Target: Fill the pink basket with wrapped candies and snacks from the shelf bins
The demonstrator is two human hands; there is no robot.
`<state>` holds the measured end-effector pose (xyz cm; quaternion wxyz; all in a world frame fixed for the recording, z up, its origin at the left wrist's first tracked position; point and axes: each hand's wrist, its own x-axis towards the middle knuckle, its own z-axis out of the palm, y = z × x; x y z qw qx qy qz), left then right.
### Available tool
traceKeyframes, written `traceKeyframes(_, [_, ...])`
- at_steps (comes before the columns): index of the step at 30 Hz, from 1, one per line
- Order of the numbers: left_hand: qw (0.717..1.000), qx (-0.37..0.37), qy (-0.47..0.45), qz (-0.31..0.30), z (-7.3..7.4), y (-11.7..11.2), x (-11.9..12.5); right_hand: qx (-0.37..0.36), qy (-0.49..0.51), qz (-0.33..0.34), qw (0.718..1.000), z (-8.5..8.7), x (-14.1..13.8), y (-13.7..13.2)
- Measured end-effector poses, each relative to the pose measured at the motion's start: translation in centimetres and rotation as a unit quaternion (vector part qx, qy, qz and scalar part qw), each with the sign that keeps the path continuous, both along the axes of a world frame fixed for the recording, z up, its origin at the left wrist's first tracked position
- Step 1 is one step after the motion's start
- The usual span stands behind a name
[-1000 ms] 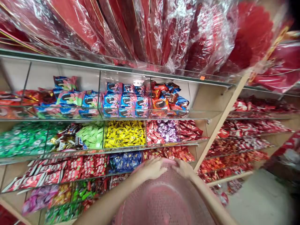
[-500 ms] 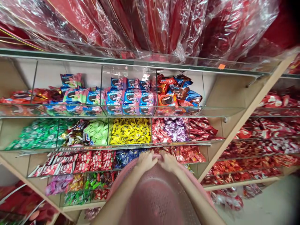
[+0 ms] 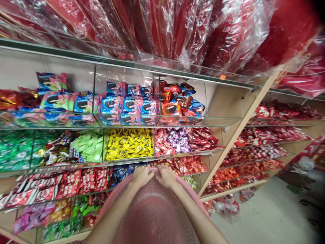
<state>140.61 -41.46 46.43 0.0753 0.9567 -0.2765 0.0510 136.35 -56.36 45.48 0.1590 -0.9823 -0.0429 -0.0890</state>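
Observation:
I hold a pink perforated plastic basket low in front of me. My left hand and my right hand sit side by side on its far rim, fingers curled over the edge. Just beyond the rim is a glass-fronted shelf of sweets: blue wrapped candies to the left and red packets to the right. Above them lie yellow candies and blue biscuit packs.
Glass shelves with dividers hold wrapped snacks in tiers. Red goods in clear plastic hang overhead. A slanted wooden post splits this rack from a second one at right. Pale floor lies at lower right.
My hands came together on the basket's far rim. The view swung left, then back to the right.

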Motion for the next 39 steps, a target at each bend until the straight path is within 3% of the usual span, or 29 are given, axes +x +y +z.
traceKeyframes(3, [1.0,0.01,0.009,-0.01,0.1,-1.4,0.1,0.096,-0.049,0.004,0.994,-0.8,-0.4,-1.6])
traceKeyframes(7, [0.999,0.017,-0.004,-0.04,0.0,-3.3,0.2,0.234,-0.163,-0.025,0.958,-1.4,-0.4,-4.2])
traceKeyframes(15, [0.998,0.013,-0.019,-0.061,-0.5,-5.9,0.2,0.346,-0.273,-0.11,0.891,-1.1,-1.0,-7.8])
traceKeyframes(22, [0.999,0.016,0.031,-0.04,-0.2,-8.1,-0.6,0.284,-0.358,-0.19,0.869,1.9,-3.2,-9.6])
traceKeyframes(27, [0.999,0.01,0.019,-0.034,-0.8,-8.6,-0.6,0.226,-0.427,-0.179,0.857,4.1,-3.8,-10.9])
traceKeyframes(35, [0.999,0.027,0.033,-0.022,-1.0,-8.9,-0.2,0.14,-0.422,-0.099,0.89,8.9,-2.1,-10.3])
traceKeyframes(39, [0.999,0.035,0.038,-0.013,-0.7,-9.1,-0.4,0.094,-0.382,-0.085,0.916,9.6,-0.9,-10.5])
